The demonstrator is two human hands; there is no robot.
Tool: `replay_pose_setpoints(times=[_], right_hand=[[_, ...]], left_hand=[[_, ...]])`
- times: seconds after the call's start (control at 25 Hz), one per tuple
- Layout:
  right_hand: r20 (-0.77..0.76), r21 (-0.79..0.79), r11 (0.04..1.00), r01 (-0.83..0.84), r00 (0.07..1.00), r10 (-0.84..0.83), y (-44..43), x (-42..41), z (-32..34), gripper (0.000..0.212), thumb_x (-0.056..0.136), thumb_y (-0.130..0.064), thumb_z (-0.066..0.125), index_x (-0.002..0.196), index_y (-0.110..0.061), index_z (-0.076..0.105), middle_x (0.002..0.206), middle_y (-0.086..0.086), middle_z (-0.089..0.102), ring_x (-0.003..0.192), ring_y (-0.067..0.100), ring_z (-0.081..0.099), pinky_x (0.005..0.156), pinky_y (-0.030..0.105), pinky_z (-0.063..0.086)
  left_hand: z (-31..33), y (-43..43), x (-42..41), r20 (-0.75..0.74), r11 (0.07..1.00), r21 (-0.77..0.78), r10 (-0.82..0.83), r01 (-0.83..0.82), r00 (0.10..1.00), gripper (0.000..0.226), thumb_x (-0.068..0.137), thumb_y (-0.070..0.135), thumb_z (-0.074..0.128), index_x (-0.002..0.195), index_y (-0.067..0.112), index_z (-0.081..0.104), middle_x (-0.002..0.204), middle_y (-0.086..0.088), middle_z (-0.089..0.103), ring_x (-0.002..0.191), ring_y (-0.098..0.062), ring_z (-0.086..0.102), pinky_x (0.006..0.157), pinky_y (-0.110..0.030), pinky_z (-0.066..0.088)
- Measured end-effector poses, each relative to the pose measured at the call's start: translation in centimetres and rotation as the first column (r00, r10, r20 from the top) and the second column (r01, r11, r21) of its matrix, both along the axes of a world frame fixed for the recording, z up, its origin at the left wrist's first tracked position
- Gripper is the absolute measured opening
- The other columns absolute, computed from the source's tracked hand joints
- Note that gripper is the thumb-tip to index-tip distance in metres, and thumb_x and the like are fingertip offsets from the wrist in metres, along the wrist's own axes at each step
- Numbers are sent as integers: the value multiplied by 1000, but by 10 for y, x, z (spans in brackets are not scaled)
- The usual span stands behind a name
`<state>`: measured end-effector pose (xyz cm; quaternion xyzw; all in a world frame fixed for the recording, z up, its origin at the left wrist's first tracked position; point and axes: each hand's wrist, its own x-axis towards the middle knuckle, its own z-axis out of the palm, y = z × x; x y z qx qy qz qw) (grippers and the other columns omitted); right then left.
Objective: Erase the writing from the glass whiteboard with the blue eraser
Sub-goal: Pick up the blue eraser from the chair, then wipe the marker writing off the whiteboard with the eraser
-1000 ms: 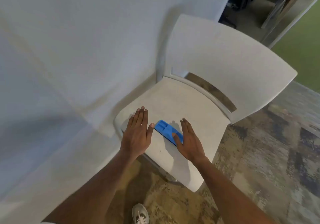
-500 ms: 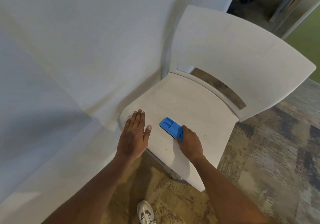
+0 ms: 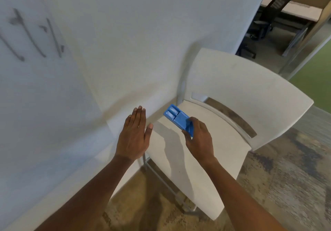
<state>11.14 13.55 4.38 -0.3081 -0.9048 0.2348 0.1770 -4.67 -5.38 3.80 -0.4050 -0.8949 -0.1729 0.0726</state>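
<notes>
The blue eraser [image 3: 176, 117] is lifted above the chair seat, and my right hand [image 3: 198, 137] grips its near end. Flat and open, my left hand [image 3: 134, 134] hovers to the left of the eraser with fingers straight, holding nothing. The glass whiteboard [image 3: 35, 91] fills the left side of the view. Dark marker strokes [image 3: 34, 35] show on it at the upper left, well above and to the left of both hands.
A white chair [image 3: 238, 94] stands against the white wall [image 3: 143, 33], its seat under my right hand. Patterned carpet [image 3: 286, 177] covers the floor. A dark office chair [image 3: 274, 10] and a desk sit beyond the wall at the upper right.
My right hand closed on the eraser and lifted it off the seat. The left hand came up off the seat. The view rose, bringing the writing into sight.
</notes>
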Motion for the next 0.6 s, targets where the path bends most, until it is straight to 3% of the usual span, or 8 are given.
replay_pose_setpoints(times=[0.24,0.4,0.6], right_hand=[[-368,232,970,-79,916,162,-29,-43,126,52,89,-10,82,133,-11,54,135,11,66,117,30,65,80,36,61],[-510,307,947,-97,823,249,-57,-58,187,55,91,-12,81,133,-20,46,142,11,62,125,29,63,92,28,51],[-653,434,899,-63,665,362,-106,-77,274,50,91,-13,81,130,-16,50,142,13,63,128,28,63,98,23,49]], left_hand=[[123,-38,-42,-266,988,143,96,-60,959,79,115,51,8,162,-4,38,169,-22,38,157,-37,38,128,-44,25],[180,-60,-44,-409,982,179,132,-63,903,71,115,46,21,163,-4,37,171,-21,35,159,-36,36,131,-40,18],[262,-102,-39,-539,960,267,223,-86,812,72,112,46,33,163,-4,36,172,-21,33,160,-35,34,131,-43,21]])
